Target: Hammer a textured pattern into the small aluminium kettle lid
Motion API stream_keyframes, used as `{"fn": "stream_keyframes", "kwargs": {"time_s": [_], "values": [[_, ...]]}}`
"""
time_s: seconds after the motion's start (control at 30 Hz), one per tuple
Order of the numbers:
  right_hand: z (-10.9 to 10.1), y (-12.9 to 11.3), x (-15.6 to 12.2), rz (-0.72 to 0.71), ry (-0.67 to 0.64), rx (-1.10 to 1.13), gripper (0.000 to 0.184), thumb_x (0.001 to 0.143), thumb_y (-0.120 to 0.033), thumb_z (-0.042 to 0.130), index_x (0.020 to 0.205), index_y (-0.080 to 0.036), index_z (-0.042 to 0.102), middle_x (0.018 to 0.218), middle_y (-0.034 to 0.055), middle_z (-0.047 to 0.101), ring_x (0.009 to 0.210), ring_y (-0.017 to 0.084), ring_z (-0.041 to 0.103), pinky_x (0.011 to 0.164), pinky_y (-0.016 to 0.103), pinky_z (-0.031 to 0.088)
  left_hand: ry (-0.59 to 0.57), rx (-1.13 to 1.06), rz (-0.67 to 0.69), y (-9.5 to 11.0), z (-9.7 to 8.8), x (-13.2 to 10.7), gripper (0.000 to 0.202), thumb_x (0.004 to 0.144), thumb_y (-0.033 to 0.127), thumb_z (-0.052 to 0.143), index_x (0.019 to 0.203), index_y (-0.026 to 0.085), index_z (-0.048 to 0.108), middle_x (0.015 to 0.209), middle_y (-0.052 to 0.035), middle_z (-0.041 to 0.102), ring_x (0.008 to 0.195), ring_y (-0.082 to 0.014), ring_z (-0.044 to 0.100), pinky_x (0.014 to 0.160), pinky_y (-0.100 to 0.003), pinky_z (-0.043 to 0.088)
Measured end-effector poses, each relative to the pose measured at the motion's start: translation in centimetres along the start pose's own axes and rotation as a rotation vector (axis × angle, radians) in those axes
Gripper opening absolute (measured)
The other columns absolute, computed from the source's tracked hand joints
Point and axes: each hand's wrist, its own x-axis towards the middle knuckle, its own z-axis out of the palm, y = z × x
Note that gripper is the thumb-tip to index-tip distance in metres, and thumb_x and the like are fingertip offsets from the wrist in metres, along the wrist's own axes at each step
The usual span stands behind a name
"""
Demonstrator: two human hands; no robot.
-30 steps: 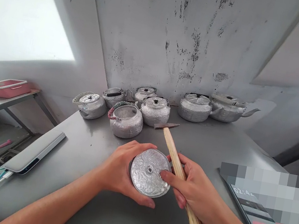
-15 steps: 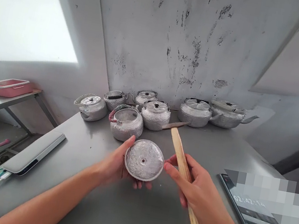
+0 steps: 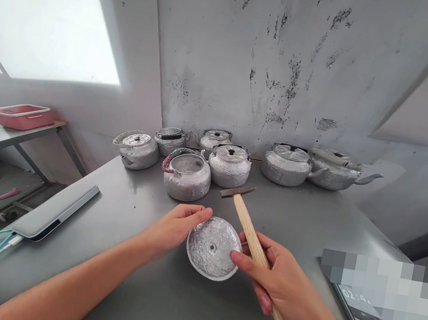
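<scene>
A round, dented silver kettle lid (image 3: pixel 202 263) with a small centre hole is held up over the table, its face tilted toward me. My left hand (image 3: pixel 177 228) grips its upper left rim, thumb on top, the other fingers partly hidden behind it. My right hand (image 3: pixel 279 271) is closed round the pale wooden handle of a hammer (image 3: pixel 249 227), and its thumb rests on the lid's right edge. The narrow dark hammer head points away from me, above the lid. Just beyond stands a lidless kettle (image 3: pixel 188 186) with a red and green wrapped handle.
Several lidded silver kettles (image 3: pixel 285 167) line the back of the grey table (image 3: pixel 147 303) by the stained wall. A grey power bank (image 3: pixel 58 210) with a cable lies left, a phone (image 3: pixel 368 319) right. A pink tray (image 3: pixel 25 117) sits on a side table.
The lid has turned and sits slightly lower and to the right in view. My left hand moved up its rim, my right thumb came onto its face, and the hammer head shifted left. The view shifted slightly.
</scene>
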Motion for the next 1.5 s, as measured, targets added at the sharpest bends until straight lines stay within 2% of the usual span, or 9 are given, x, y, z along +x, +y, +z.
{"fn": "stream_keyframes", "kwargs": {"time_s": [0.13, 0.37, 0.57, 0.7, 0.83, 1.0, 1.17, 1.5], "values": [[0.1, 0.4, 0.2, -0.001, -0.059, -0.001, 0.042, 0.083, -0.047, 0.070, 0.108, -0.018, 0.053, 0.042, -0.0147, 0.042, 0.033, 0.004, 0.034, 0.038, 0.018, 0.031, 0.003, 0.083, -0.021, 0.0, 0.0, 0.0, 0.053, 0.085, 0.065, 0.059, 0.068, 0.016, 0.049, 0.062, 0.0043, 0.040, 0.057, -0.0085, 0.033, 0.054, -0.023, 0.028], [0.1, 0.4, 0.3, 0.007, -0.081, -0.025, 0.039, 0.083, -0.048, 0.070, 0.104, -0.019, 0.054, 0.043, -0.0145, 0.042, 0.032, 0.004, 0.035, 0.037, 0.018, 0.029, -0.003, 0.156, 0.021, -0.2, 0.0, 0.0, 0.057, 0.087, 0.069, 0.051, 0.064, 0.018, 0.040, 0.060, 0.0053, 0.031, 0.056, -0.0083, 0.025, 0.052, -0.024, 0.022], [0.2, 0.6, 0.7, 0.031, -0.068, -0.047, 0.045, 0.078, -0.054, 0.072, 0.102, -0.020, 0.055, 0.042, -0.0138, 0.041, 0.031, 0.006, 0.035, 0.037, 0.019, 0.027, 0.032, 0.159, -0.002, -0.1, -0.1, 0.0, 0.059, 0.085, 0.073, 0.050, 0.064, 0.018, 0.041, 0.061, 0.0055, 0.031, 0.057, -0.0089, 0.025, 0.053, -0.025, 0.022], [0.3, 1.0, 1.0, 0.053, 0.012, -0.053, 0.052, 0.071, -0.059, 0.073, 0.101, -0.020, 0.057, 0.039, -0.0132, 0.042, 0.029, 0.006, 0.032, 0.037, 0.020, 0.024, 0.086, 0.143, -0.053, -0.1, -0.4, 0.2, 0.057, 0.087, 0.070, 0.051, 0.067, 0.016, 0.051, 0.062, 0.0040, 0.039, 0.060, -0.0101, 0.033, 0.057, -0.024, 0.027], [0.2, 0.8, 1.0, 0.063, 0.055, -0.041, 0.054, 0.072, -0.061, 0.071, 0.103, -0.019, 0.058, 0.033, -0.0131, 0.039, 0.031, 0.009, 0.033, 0.039, 0.022, 0.027, 0.005, 0.054, -0.029, -0.3, -0.6, 0.3, 0.049, 0.088, 0.062, 0.057, 0.074, 0.014, 0.058, 0.070, 0.0023, 0.049, 0.066, -0.0106, 0.043, 0.064, -0.023, 0.035], [-0.1, 0.4, 0.9, 0.046, 0.121, 0.005, 0.054, 0.073, -0.061, 0.071, 0.105, -0.020, 0.056, 0.034, -0.0132, 0.039, 0.034, 0.008, 0.032, 0.042, 0.022, 0.030, -0.089, -0.064, -0.072, -0.1, -0.8, 0.2, 0.033, 0.087, 0.046, 0.066, 0.098, 0.015, 0.069, 0.088, -0.0025, 0.061, 0.078, -0.0136, 0.056, 0.074, -0.027, 0.046], [-0.3, 0.0, 0.6, 0.031, 0.171, 0.045, 0.054, 0.072, -0.060, 0.072, 0.105, -0.021, 0.056, 0.036, -0.0138, 0.037, 0.036, 0.009, 0.034, 0.042, 0.022, 0.032, -0.167, -0.155, -0.068, 0.0, -1.0, 0.1, 0.032, 0.081, 0.032, 0.074, 0.107, 0.013, 0.071, 0.098, -0.0084, 0.068, 0.086, -0.0172, 0.063, 0.082, -0.031, 0.051], [-0.4, 0.0, 0.5, 0.047, 0.174, 0.069, 0.052, 0.073, -0.057, 0.073, 0.107, -0.021, 0.058, 0.036, -0.0130, 0.039, 0.038, 0.010, 0.035, 0.044, 0.023, 0.033, -0.176, -0.194, -0.004, 0.1, -1.0, -0.1, 0.038, 0.083, 0.031, 0.076, 0.117, 0.015, 0.069, 0.103, -0.0096, 0.071, 0.093, -0.0185, 0.065, 0.084, -0.029, 0.050]]}}
